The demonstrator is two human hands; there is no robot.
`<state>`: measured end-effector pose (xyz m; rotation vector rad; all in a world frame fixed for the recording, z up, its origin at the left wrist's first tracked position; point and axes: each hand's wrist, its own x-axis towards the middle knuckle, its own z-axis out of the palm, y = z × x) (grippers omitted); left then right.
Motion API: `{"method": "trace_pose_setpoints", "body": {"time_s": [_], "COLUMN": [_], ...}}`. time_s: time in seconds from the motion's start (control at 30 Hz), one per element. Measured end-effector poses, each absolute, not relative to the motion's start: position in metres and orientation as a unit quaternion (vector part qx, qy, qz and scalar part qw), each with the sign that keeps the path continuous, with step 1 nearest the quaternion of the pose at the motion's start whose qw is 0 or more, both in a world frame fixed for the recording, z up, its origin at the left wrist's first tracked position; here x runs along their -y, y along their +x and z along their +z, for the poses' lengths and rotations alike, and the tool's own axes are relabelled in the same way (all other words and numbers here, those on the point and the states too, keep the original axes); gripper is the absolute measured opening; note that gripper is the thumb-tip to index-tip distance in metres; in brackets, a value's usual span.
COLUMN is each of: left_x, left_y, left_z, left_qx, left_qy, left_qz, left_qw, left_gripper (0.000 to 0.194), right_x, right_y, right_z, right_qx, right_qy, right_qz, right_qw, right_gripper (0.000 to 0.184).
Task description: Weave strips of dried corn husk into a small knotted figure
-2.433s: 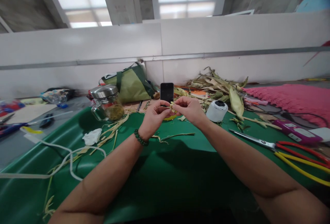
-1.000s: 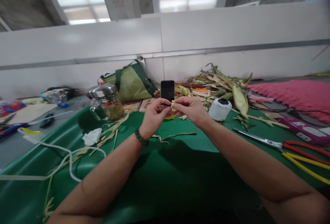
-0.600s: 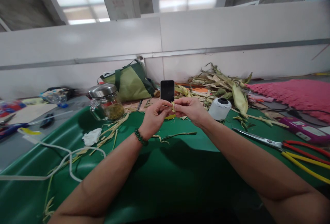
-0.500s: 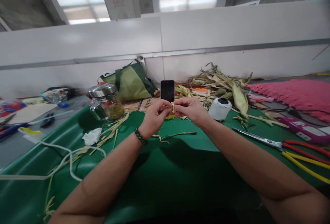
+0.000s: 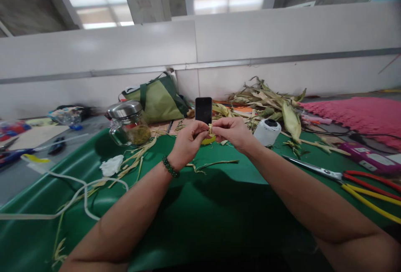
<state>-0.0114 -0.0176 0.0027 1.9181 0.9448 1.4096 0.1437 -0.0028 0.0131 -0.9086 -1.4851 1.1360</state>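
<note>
A small pale yellow piece, likely corn husk [image 5: 210,129], is pinched between the fingertips of both hands above the green mat [image 5: 216,213]. My left hand [image 5: 189,140], with a dark green bead bracelet [image 5: 170,167] at the wrist, is closed on it from the left. From the right, my right hand [image 5: 233,133] grips it with thumb and forefinger. Just behind the hands a dark phone [image 5: 203,110] stands upright. Under the fingers shows a bright yellow object [image 5: 208,140], partly hidden. A thin husk strip [image 5: 216,163] lies on the mat nearer to me.
To the left are a lidded glass jar [image 5: 127,123], a white tissue [image 5: 111,166] and white tubing [image 5: 86,192]. Husks [image 5: 266,98] pile up at the back right. Nearer stand a white thread cone [image 5: 267,132] and long scissors [image 5: 332,174]. A green bag [image 5: 158,98] leans behind.
Both hands stay almost in place. The fingers have shifted slightly around the small yellow piece, and a little more of the bright yellow object shows below them.
</note>
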Motion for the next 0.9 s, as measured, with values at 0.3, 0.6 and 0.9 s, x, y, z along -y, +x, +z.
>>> {"method": "trace_pose_setpoints", "body": {"time_s": [0.3, 0.6, 0.9], "left_x": [0.0157, 0.0172, 0.0169], "left_y": [-0.0084, -0.0088, -0.0073], "left_z": [-0.0020, 0.0001, -0.0004], "left_qx": [-0.368, -0.360, -0.346], "left_qy": [0.693, 0.704, 0.683], "left_qz": [0.532, 0.533, 0.528], "left_qw": [0.317, 0.302, 0.366], "left_gripper": [0.012, 0.014, 0.022], "right_x": [-0.0004, 0.0019, -0.0019], "right_y": [0.1445, 0.1433, 0.1451], "right_z": [0.0115, 0.0145, 0.0117], "right_qx": [0.573, 0.576, 0.573], "right_qy": [-0.355, -0.372, -0.352], "right_qz": [0.522, 0.514, 0.530], "right_qw": [0.522, 0.515, 0.516], "right_gripper": [0.027, 0.019, 0.024]}}
